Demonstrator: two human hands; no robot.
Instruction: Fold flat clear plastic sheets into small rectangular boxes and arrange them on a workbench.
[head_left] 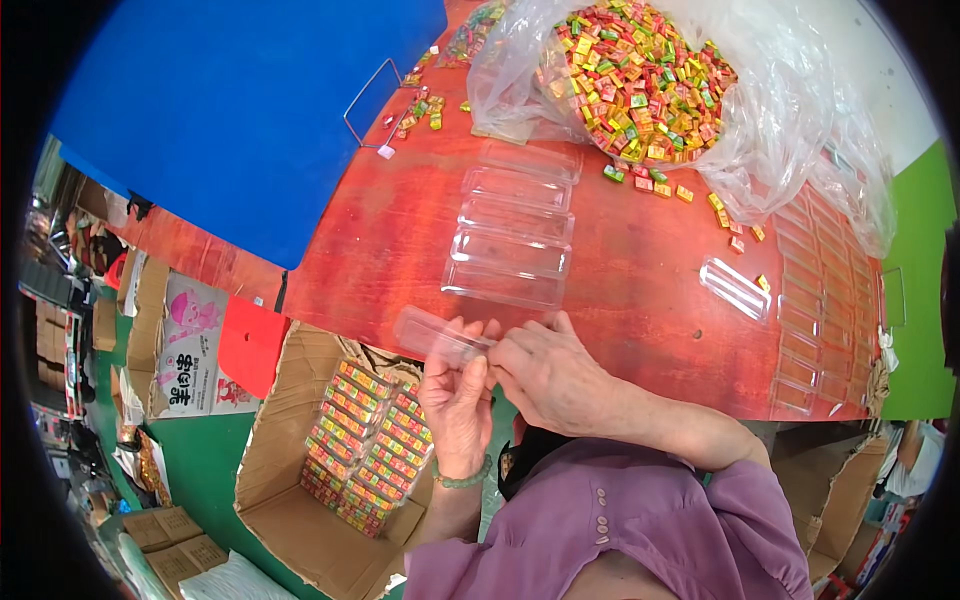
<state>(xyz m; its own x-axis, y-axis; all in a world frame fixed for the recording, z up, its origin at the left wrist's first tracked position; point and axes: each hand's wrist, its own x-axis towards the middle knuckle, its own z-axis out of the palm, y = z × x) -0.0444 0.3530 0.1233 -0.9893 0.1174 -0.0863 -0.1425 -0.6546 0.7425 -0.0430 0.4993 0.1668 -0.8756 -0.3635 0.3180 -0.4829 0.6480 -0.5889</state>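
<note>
Over the near table edge, my left hand (455, 400) grips a long, narrow clear plastic box (422, 330), thumb on one side and fingers on the other. My right hand (550, 365) is closed at the right end of the same box, fingertips pinched against it. Whether the box contains anything cannot be made out. Just beyond my hands lies a column of similar clear plastic trays (510, 245). A single clear tray (735, 288) rests farther right, with small wrapped sweets (720, 210) scattered near it.
A big heap of colourful wrapped sweets (650, 80) sits in a clear plastic bag (790, 110) at the back. More clear trays (800, 300) line the right side. Below left, an open cardboard box (275, 480) holds packed rows of sweets (365, 450). A blue panel (230, 110) covers the far left.
</note>
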